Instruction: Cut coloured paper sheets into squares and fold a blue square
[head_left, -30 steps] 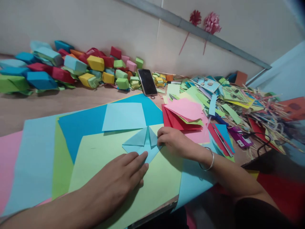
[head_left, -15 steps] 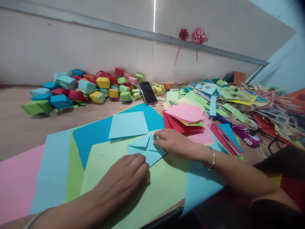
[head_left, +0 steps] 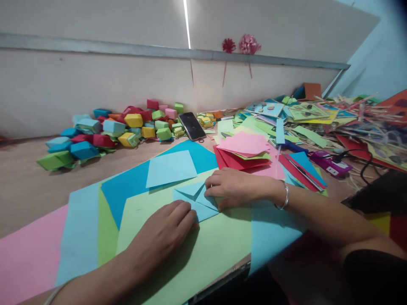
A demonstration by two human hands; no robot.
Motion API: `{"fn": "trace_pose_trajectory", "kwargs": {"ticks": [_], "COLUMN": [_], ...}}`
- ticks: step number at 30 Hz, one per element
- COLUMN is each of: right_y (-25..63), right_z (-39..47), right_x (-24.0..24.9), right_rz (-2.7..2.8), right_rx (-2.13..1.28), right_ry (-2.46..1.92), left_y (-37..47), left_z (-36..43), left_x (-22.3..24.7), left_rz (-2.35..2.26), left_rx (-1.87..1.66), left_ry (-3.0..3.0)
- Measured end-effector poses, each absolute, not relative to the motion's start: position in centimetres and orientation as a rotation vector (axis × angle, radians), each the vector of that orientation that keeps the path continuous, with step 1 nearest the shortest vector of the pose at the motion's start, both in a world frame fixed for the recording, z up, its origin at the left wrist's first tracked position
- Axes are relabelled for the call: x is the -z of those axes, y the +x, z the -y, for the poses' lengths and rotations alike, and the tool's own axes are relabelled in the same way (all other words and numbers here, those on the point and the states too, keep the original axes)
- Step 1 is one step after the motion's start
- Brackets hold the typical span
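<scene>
A light blue folded paper (head_left: 203, 212) lies between my hands, its flaps folded in toward the middle like an envelope. My left hand (head_left: 170, 224) presses on its lower left edge with curled fingers; the thumb is mostly hidden. Over the right side, my right hand (head_left: 233, 188) grips a flap between bent fingers and thumb. Beneath the folded paper is a large pale green sheet (head_left: 229, 235). A separate light blue sheet (head_left: 171, 168) rests just beyond, on a darker blue sheet (head_left: 124, 190).
Red and pink folded papers (head_left: 243, 152) sit beyond my right hand. Colourful small paper boxes (head_left: 103, 131) cluster at the back left, beside a black phone (head_left: 191, 126). A purple power strip (head_left: 330, 163) with a cable and piled craft pieces (head_left: 310, 112) occupy the right.
My right fingers have shifted slightly on the right flap, and the folded paper has turned a little. My left hand stays at its lower left edge. The camera view has tilted slightly.
</scene>
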State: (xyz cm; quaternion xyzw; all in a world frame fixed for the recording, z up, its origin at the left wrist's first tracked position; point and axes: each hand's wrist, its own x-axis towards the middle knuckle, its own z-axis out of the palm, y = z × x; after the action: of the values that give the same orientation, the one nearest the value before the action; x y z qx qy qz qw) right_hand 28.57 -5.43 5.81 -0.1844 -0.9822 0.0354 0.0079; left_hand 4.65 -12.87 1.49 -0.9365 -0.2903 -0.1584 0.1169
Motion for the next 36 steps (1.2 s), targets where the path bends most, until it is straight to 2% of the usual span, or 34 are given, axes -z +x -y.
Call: {"fn": "trace_pose_trajectory", "kwargs": {"ticks": [7, 12, 19, 27, 36], "right_y": [28.3, 27.0, 27.1, 26.9, 26.9], "right_z": [6.1, 7.2, 7.1, 7.1, 7.0], "right_x": [-5.6, -4.5, -3.6, -5.1, -3.9], "right_rz": [3.054, 2.992, 2.709, 2.514, 2.527], "right_rx": [-0.02, 0.04, -0.442, -0.893, -0.696], "right_ry": [-0.526, -0.662, -0.965, -1.206, -1.096], "left_y": [4.2, 4.1, 3.8, 3.5, 3.9], "left_z": [13.0, 12.3, 11.7, 10.4, 10.5], "left_x": [-1.3, -1.4, -1.7, -1.3, -1.5], "left_rz": [0.949, 0.991, 1.098, 1.764, 1.915], "left_rx": [0.457, 0.664, 0.675, 0.67, 0.896], "left_ry": [-2.688, -2.637, -2.66, -2.857, -2.864]}}
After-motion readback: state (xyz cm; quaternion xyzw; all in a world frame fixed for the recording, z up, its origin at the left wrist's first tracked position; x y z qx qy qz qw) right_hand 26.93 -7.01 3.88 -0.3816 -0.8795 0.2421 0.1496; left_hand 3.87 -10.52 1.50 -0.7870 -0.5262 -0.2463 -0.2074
